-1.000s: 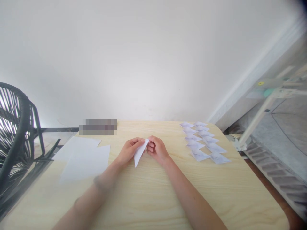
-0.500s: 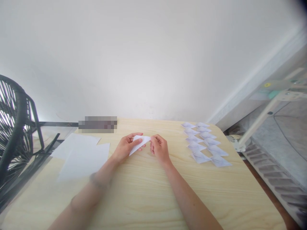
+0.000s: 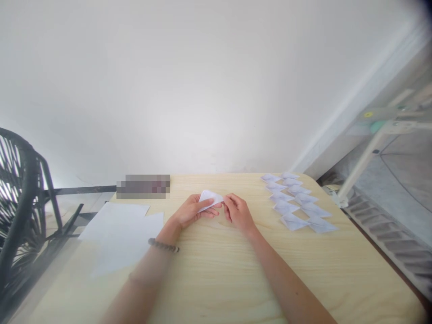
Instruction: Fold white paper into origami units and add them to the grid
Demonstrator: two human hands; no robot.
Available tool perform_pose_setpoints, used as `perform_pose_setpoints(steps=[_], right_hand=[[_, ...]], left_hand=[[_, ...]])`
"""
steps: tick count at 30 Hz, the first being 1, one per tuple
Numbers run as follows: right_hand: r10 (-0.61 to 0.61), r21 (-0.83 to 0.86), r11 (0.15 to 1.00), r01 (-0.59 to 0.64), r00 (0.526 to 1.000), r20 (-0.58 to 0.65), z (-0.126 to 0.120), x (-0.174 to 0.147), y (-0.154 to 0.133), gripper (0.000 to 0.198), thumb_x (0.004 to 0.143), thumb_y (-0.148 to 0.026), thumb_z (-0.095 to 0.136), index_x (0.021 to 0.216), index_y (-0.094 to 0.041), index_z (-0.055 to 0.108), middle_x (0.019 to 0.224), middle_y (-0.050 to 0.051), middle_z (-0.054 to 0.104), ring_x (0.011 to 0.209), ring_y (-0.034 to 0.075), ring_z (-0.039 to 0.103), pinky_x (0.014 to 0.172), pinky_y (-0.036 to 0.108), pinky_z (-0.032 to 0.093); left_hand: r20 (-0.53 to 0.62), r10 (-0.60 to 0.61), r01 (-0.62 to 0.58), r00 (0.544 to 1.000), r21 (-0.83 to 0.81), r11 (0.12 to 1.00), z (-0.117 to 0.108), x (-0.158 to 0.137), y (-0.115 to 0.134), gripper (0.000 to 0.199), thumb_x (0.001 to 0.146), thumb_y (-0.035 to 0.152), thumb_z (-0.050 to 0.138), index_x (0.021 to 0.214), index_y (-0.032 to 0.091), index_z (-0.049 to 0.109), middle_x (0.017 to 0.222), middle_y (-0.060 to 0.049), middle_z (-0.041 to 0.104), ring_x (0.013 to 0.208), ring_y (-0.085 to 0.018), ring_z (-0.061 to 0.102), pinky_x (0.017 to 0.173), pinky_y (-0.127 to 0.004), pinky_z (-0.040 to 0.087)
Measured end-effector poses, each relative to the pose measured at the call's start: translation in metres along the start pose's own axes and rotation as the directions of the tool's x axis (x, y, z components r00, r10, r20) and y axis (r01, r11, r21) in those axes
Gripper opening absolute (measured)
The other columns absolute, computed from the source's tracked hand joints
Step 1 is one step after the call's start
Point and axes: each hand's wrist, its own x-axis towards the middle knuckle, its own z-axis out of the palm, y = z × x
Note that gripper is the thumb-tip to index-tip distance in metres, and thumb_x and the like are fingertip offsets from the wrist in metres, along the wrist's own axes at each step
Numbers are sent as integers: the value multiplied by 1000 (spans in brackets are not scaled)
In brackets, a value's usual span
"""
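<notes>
A small piece of folded white paper [image 3: 209,198] is held above the middle of the table. My left hand [image 3: 194,210] grips it from the left, thumb on top and fingers beneath. At the paper's right corner my right hand [image 3: 238,210] pinches the tip between thumb and fingers. On the right of the table stand two rows of folded white paper pieces [image 3: 292,221], boat-like with pointed ends. Larger flat sheets of white paper [image 3: 118,234] lie to the left of my left forearm.
The pale wooden table [image 3: 216,279] reaches to a white wall [image 3: 216,90]. A blurred-out item [image 3: 143,186] sits at its far left corner. A dark woven chair [image 3: 27,180] stands at left; a pale metal frame [image 3: 364,166] is beyond the right edge.
My left hand has turned the folded paper, and its lower point no longer hangs down to the left. My right hand stays at its right corner. The whole view has shifted slightly.
</notes>
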Motion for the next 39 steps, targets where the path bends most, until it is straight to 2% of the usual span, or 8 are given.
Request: perform_pose_setpoints(steps=[6,12,18,22,26,32,37,39], right_hand=[[-43,-190,980,62,994,101,-3,-2,-3,31,84,-38,41,64,-16,51,46,-5,42,40,6,37,40,18,29],[-105,-231,967,104,994,7,-4,-2,-3,28,84,-37,42,67,-17,51,50,-5,42,43,7,37,42,19,29],[-96,-210,974,81,993,-63,-6,-3,-1,29,83,-40,42,67,-17,51,49,-4,41,43,8,36,41,19,28],[-111,-190,978,85,985,-129,-8,-3,0,30,83,-41,43,66,-17,50,48,-4,39,43,8,36,40,19,27],[-106,-191,978,79,985,-134,-9,-2,1,29,83,-41,43,66,-18,49,48,-4,39,42,7,36,40,19,28],[-110,-216,974,75,981,-159,-9,-2,4,29,82,-41,44,67,-18,51,48,-5,40,42,7,37,41,19,28],[-127,-220,972,86,975,-181,-8,-3,4,29,81,-42,45,68,-17,53,49,-4,41,43,8,37,41,19,29],[-130,-217,972,89,975,-182,-8,-4,4,29,81,-42,45,68,-17,53,49,-4,41,43,8,38,41,19,29]], left_hand=[[73,-21,11,997,135,991,-1,-11,2,37,75,40,59,97,12,63,99,-12,65,73,-21,65,60,-26,50],[64,-58,47,996,148,988,-3,-15,8,44,75,47,55,104,14,61,100,-11,65,82,-24,64,65,-31,52],[2,75,-75,997,93,993,2,-17,12,46,74,40,59,115,21,54,119,-9,55,97,-26,58,68,-32,53],[-98,83,-71,992,120,990,1,-13,7,40,75,41,57,107,17,60,110,-9,61,91,-24,61,66,-30,53],[-103,63,-47,993,144,988,-3,-10,0,38,76,44,55,96,13,65,91,-10,68,85,-24,63,69,-32,52],[-45,95,-85,994,182,980,-1,-14,2,38,78,44,51,101,15,63,99,-10,65,92,-25,60,71,-34,52],[-143,196,-147,970,294,945,3,-13,4,31,76,43,54,81,15,67,90,-6,63,77,-19,61,67,-27,51],[-182,193,-134,964,296,946,3,-12,4,29,74,41,57,82,15,67,87,-5,63,73,-16,61,66,-26,51]])
